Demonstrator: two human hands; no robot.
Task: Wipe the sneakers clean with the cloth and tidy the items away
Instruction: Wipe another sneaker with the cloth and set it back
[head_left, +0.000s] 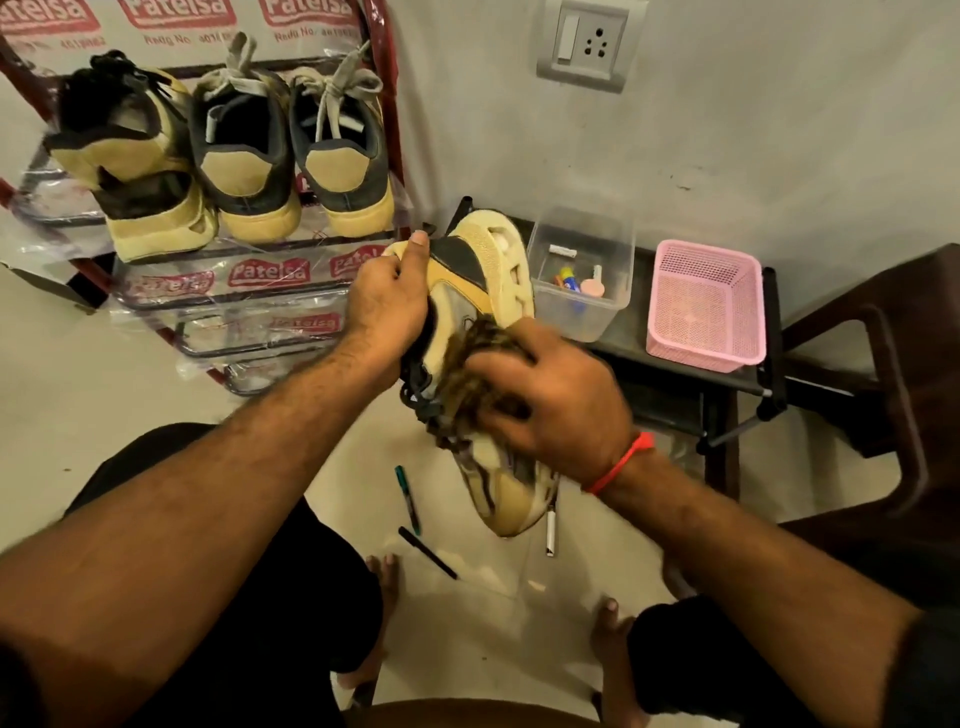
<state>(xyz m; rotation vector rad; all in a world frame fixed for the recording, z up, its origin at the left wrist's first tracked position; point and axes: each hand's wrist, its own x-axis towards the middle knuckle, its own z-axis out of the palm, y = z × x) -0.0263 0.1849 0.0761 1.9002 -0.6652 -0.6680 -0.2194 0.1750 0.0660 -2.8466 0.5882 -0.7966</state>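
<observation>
The rack (218, 291) against the wall is the biggest thing here, its bars wrapped in plastic printed over and over with "Patelsa" in red and a "Regd No." line too smeared to read. Three sneakers (244, 156) sit on its top tier with heels out, so I'd judge they either wait their turn or are done. To its right a low black stand (675, 364) keeps a pink basket (706, 306) and a clear tub (582, 275) of small bits within reach, likely where the loose things belong.

The shoe (488, 291) being cleaned is held up in the air between rack and stand, toe toward the person. The left hand (387, 306) grips its heel end, fingers curled round and thumb on the collar, seemingly to steady it against the rubbing. The right hand (550, 400) presses a bunched dark cloth (478, 358) onto the side, fingers curled over it; it is blurred.

On the floor lie three pens (410, 501), still to be tidied.
</observation>
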